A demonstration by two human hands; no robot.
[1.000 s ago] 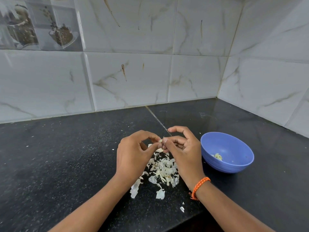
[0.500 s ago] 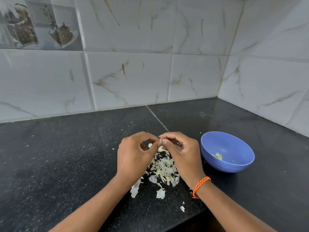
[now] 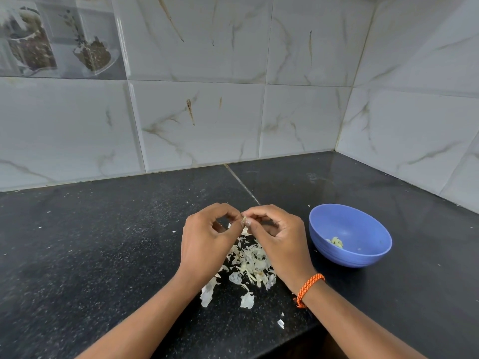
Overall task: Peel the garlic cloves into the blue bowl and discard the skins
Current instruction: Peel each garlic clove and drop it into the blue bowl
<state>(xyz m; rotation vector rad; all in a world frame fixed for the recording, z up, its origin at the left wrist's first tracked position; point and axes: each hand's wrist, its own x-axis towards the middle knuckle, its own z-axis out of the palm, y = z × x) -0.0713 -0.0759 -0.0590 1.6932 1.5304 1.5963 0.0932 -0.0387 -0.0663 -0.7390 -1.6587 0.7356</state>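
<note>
Head view: left hand (image 3: 207, 242) and right hand (image 3: 280, 239) pinching one garlic clove (image 3: 244, 218) between fingertips. Below, skins (image 3: 248, 265) heaped on black counter (image 3: 90, 255). Right, blue bowl (image 3: 363, 229) holding peeled cloves (image 3: 337, 241).

1. Black speckled counter (image 3: 103, 242), a seam running across it.
2. Blue bowl (image 3: 363, 257) stands on it, right.
3. Pile of skins (image 3: 248, 263) lies left of the bowl, apart from it.

Blue bowl (image 3: 363, 255), black speckled counter (image 3: 90, 242), white veined tiles (image 3: 207, 130), orange wristband (image 3: 308, 287), pale skins (image 3: 248, 260)
</note>
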